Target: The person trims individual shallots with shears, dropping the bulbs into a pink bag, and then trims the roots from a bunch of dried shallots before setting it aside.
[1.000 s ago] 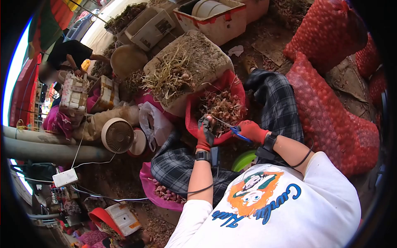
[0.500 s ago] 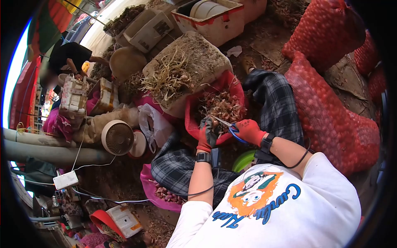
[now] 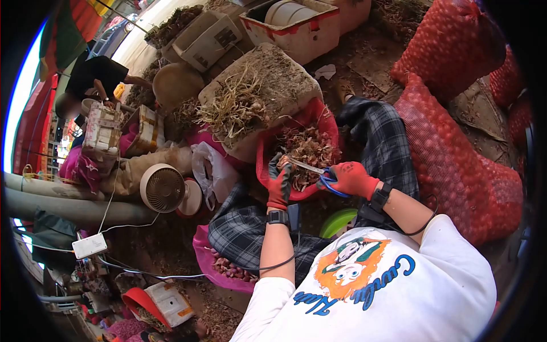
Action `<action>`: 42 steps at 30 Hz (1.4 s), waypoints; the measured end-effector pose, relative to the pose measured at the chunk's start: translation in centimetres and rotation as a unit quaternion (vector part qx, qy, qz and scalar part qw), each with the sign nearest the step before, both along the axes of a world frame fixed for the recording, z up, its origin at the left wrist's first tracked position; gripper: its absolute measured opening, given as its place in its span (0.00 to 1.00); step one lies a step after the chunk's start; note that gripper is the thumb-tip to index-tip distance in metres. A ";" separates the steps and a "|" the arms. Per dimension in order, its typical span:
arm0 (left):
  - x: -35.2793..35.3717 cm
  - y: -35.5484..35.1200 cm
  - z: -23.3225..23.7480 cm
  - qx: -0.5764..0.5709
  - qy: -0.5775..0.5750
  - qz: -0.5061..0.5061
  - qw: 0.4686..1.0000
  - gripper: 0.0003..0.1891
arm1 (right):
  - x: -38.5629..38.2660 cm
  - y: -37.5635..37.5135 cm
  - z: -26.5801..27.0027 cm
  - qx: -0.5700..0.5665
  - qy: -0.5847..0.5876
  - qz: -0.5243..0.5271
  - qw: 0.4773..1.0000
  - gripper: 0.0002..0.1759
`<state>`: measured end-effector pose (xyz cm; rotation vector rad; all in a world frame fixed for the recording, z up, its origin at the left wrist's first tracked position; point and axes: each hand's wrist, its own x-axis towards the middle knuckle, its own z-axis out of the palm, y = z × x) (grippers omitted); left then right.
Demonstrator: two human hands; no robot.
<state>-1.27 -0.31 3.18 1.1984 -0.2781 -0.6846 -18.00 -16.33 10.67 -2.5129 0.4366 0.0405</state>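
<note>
My left hand point(image 3: 279, 185): pinches one small bulb point(image 3: 284, 161) at its twelve o'clock. My right hand point(image 3: 348, 178), at its three o'clock: grips blue-handled scissors point(image 3: 309, 166). Red tub point(image 3: 327, 117), dry trimmings point(image 3: 307, 145) inside: one o'clock.

Over the red container point(image 3: 329, 114), the gloved left hand point(image 3: 279, 183) has turned, showing more of its red side where dark grey dominated a second ago, its fingers now reaching slightly farther out. The round bulb seen earlier at its fingertips no longer shows clearly. The right hand point(image 3: 348, 178) has shifted to the right, widening the gap between the two hands from half a second ago, and the scissors point(image 3: 309, 166) now show a longer, paler stretch of blade than at first.
</note>
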 end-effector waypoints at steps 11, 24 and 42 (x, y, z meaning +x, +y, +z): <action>-0.2 -0.1 0.5 -0.038 0.018 -0.029 0.999 0.18 | -0.9 -0.3 -3.0 -0.089 -0.044 0.007 0.995 0.28; -0.3 -0.6 -1.7 0.046 -0.223 0.020 0.974 0.20 | 4.7 -0.7 -8.0 0.464 -0.077 -0.011 0.883 0.18; -2.0 2.5 -1.6 0.029 0.129 -0.085 0.988 0.07 | 5.5 0.1 -12.5 0.658 -0.086 -0.035 0.747 0.16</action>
